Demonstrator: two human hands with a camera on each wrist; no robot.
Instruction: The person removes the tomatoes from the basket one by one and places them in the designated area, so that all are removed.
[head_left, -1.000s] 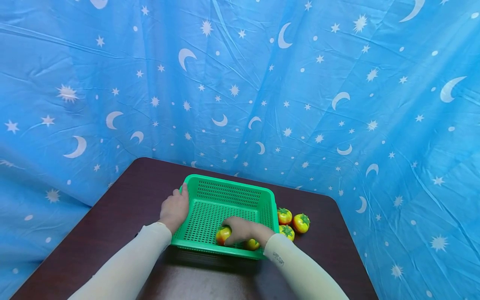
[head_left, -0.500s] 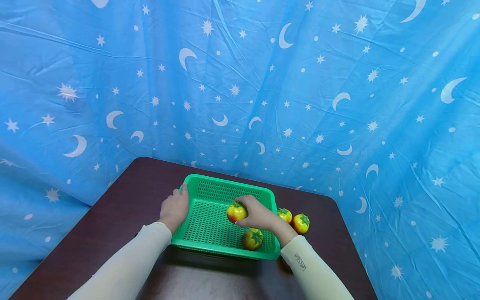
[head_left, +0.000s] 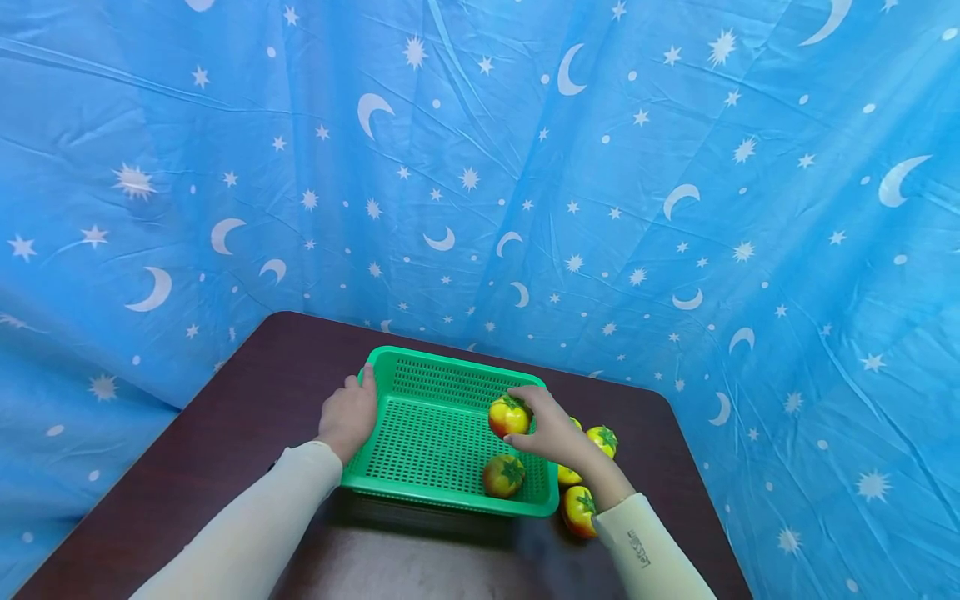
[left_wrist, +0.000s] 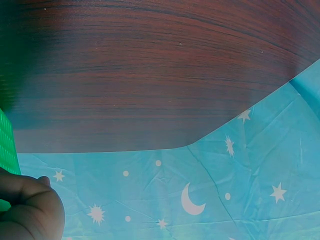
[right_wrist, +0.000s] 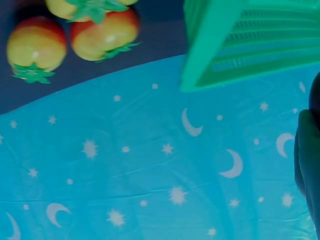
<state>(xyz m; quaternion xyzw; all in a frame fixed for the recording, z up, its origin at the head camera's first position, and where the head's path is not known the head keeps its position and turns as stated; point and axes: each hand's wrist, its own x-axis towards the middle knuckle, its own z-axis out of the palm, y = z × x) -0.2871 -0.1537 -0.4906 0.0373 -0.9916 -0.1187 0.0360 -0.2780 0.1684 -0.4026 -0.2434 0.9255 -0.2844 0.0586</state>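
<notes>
A green plastic basket [head_left: 442,497] stands on the dark wooden table. My left hand [head_left: 349,419] grips its left rim; the left wrist view catches only the curled thumb side of that hand [left_wrist: 35,207] at the bottom left corner. Over the right part of the basket, my right hand [head_left: 553,433] holds a yellow-red tomato [head_left: 507,419] with green leaves between thumb and fingers. Another tomato [head_left: 501,477], browner looking, lies on the basket floor near the front right corner. In the right wrist view, just the edge of the right hand [right_wrist: 310,155] shows, and the held tomato is hidden.
Several more tomatoes lie on the table just right of the basket, among them a front tomato [head_left: 579,510] and a back tomato [head_left: 602,440]. A blue curtain [head_left: 480,167] with moons and stars hangs behind the table's far edge.
My right hand has lifted the tomato from low at the basket's front and carried it back and to the right. The left hand keeps its place on the rim.
</notes>
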